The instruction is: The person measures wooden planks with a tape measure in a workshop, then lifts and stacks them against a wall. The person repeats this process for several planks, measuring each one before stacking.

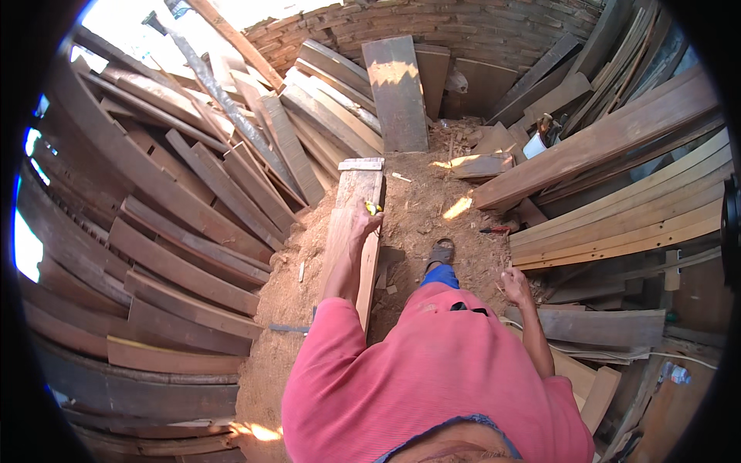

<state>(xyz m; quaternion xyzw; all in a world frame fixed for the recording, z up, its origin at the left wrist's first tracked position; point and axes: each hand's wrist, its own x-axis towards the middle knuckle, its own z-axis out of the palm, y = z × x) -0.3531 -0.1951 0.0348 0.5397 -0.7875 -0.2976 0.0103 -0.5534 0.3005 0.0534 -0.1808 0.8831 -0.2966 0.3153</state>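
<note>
At my far left, dark wooden planks [185, 305] lie stacked with their ends toward me, and more boards lean beyond them. A grey metal bar [289, 329] lies on the sawdust [270, 378] left of my pink sleeve. Next comes the long wooden board [335, 239], stretching away beneath my left forearm, a short crosspiece [361, 163] at its far end. My left hand [363, 222] is over this board, fingers bent around a small yellow tool [373, 207], too small to identify. Right of the board, my sandalled foot [441, 253] rests on the sawdust. Farther right lies a red-handled tool [495, 229]. My right hand [515, 285] is near it, fingers curled; I cannot tell whether they grip anything. Beside that hand, pale planks [625, 220] run rightward, with a white bucket [534, 147] beyond.
</note>
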